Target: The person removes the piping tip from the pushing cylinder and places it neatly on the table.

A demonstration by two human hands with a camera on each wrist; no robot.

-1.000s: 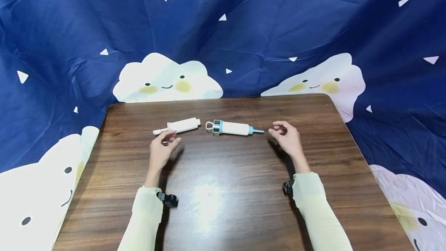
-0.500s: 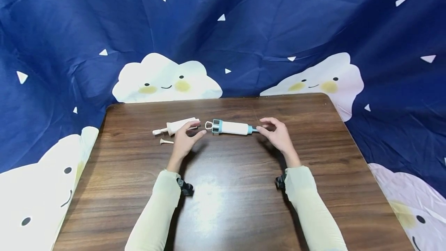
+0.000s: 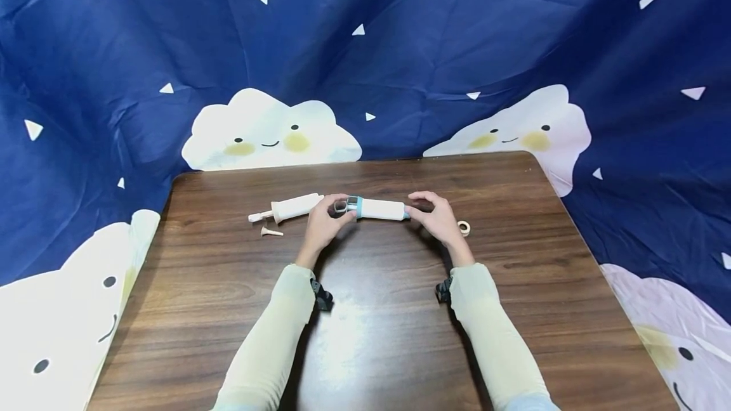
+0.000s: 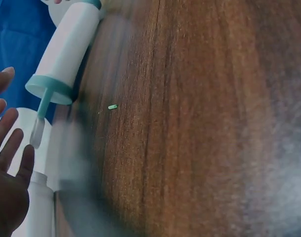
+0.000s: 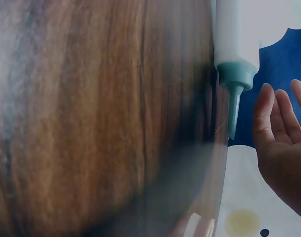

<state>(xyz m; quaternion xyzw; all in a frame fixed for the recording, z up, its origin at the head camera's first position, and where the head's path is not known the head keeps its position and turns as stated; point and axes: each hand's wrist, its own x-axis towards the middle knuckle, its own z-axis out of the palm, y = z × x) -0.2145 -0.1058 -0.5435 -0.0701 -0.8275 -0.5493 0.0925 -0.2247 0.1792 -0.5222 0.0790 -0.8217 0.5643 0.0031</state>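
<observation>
A large syringe (image 3: 382,209) with a white barrel, teal ends and a loop-handled plunger lies on the table. My left hand (image 3: 323,228) is around the handle end, thumb and fingers spread; in the left wrist view, that hand (image 4: 12,173) is relaxed beside the plunger (image 4: 40,126). At the other end my right hand (image 3: 438,217) hovers over the teal nozzle. In the right wrist view, the fingers of this hand (image 5: 283,123) are extended, a gap away from the nozzle (image 5: 233,111). Behind the left hand lies a second syringe (image 3: 294,207), all white and cream.
A small cream nozzle (image 3: 271,231) lies in front of the second syringe. Beside my right wrist sits a cream ring (image 3: 464,228). A tiny green piece (image 4: 112,106) shows on the wooden table (image 3: 388,335). Behind the table hangs a blue cloth (image 3: 400,49) with clouds.
My left hand has moved right, from the white syringe to the teal one's handle, uncovering the small nozzle. My right hand has moved left over the teal nozzle, and the ring now shows.
</observation>
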